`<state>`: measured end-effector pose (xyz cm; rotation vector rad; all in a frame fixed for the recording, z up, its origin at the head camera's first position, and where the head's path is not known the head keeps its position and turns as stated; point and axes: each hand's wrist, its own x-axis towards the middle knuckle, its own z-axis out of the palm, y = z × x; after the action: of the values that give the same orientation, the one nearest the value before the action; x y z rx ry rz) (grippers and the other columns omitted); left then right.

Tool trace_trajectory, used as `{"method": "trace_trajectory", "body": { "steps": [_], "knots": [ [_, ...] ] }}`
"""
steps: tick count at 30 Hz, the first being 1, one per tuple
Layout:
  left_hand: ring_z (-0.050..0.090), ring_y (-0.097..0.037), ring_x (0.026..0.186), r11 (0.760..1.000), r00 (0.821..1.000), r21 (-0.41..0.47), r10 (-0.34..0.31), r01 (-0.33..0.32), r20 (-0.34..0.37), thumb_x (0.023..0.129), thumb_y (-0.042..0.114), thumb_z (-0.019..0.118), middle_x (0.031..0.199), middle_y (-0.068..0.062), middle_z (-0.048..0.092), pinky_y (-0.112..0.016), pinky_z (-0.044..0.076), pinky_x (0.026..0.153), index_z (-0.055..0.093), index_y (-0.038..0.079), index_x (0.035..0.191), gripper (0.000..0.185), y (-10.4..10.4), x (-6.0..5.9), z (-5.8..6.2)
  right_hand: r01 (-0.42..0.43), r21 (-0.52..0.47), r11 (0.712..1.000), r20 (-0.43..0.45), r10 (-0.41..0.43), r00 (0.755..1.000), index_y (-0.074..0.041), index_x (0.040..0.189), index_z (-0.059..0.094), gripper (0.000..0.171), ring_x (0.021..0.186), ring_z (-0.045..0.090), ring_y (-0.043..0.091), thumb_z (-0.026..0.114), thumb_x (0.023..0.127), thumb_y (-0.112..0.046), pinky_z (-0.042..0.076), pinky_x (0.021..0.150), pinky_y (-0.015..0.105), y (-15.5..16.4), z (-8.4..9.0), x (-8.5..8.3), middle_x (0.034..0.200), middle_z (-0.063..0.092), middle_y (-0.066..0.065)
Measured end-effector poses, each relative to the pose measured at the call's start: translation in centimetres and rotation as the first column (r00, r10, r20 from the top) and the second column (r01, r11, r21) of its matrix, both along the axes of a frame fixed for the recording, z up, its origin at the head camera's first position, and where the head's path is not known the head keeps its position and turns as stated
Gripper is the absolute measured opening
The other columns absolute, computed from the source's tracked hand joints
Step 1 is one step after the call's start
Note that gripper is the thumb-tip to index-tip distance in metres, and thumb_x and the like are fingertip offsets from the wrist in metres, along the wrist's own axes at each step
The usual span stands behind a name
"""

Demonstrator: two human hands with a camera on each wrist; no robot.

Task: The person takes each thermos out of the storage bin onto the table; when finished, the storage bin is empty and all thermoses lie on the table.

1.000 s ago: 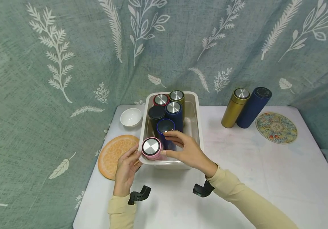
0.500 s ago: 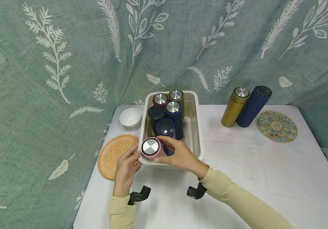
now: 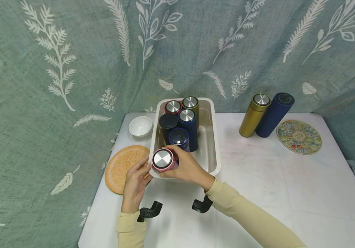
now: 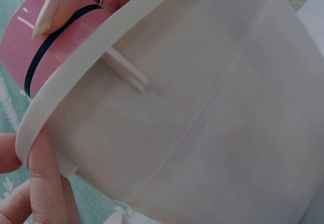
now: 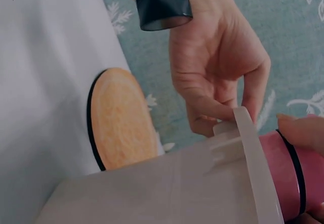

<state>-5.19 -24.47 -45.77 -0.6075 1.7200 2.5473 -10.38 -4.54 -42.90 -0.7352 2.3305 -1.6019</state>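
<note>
While the left hand point(image 3: 135, 184) grips the smooth rim of the white rectangular plastic tub point(image 3: 215, 144) at its seven-o'clock corner, the right hand point(image 3: 187, 167) curls round the pink cylindrical flask with a brushed steel lid point(image 3: 163, 160), upright inside that corner.

The white bin point(image 4: 202, 107) filled the frame. Fingers point(image 4: 43, 183) pressed under its rim at lower left; above the rim, another fingertip touched the pink flask point(image 4: 30, 57).
</note>
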Motion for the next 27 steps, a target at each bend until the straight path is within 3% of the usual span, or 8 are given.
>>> {"method": "trace_trajectory", "body": {
  "steps": [5,12,21,27],
  "knots": [
    [0.065,-0.005,0.081,1.000,1.000,-0.006,0.000,0.001,0.008,0.098,-0.001,0.053,0.092,0.005,0.062,-0.019,0.057,0.070,0.056,0.002,0.139,0.041,-0.10,-0.06,0.22,0.014,0.002,1.000,0.010,-0.014,1.000,-0.013,0.135,0.054,0.080,0.122,0.063,0.019,0.094,0.066,-0.021,0.049,0.107,0.040,-0.11,0.11,-0.15,0.131,0.067,0.004],
    [0.064,-0.005,0.080,1.000,1.000,0.004,0.006,-0.006,0.005,0.098,-0.001,0.054,0.093,0.005,0.060,-0.018,0.057,0.068,0.067,0.014,0.124,0.033,-0.20,-0.06,0.58,-0.017,-0.041,0.999,-0.029,0.015,0.999,-0.015,0.136,0.059,0.076,0.119,0.064,0.016,0.093,0.068,-0.020,0.050,0.104,0.036,-0.16,-0.06,-0.33,0.129,0.069,0.002],
    [0.065,-0.005,0.080,1.000,1.000,0.005,-0.007,0.007,0.016,0.098,-0.002,0.053,0.093,0.004,0.061,-0.019,0.057,0.069,0.056,0.003,0.139,0.041,-0.14,0.15,0.13,0.012,-0.124,0.992,0.016,-0.010,1.000,-0.013,0.131,0.062,0.074,0.116,0.065,0.019,0.093,0.064,-0.013,0.052,0.103,0.034,0.34,-0.22,0.09,0.125,0.070,0.004],
    [0.066,-0.005,0.083,1.000,1.000,-0.012,-0.016,0.016,0.005,0.099,0.000,0.052,0.101,0.006,0.064,-0.019,0.057,0.072,0.045,-0.004,0.147,0.048,-0.11,0.03,0.02,0.011,-0.147,0.989,0.012,-0.010,1.000,-0.012,0.132,0.061,0.074,0.118,0.064,0.019,0.093,0.065,-0.013,0.052,0.103,0.032,0.57,-0.12,0.11,0.127,0.069,0.005]
  ]
}}
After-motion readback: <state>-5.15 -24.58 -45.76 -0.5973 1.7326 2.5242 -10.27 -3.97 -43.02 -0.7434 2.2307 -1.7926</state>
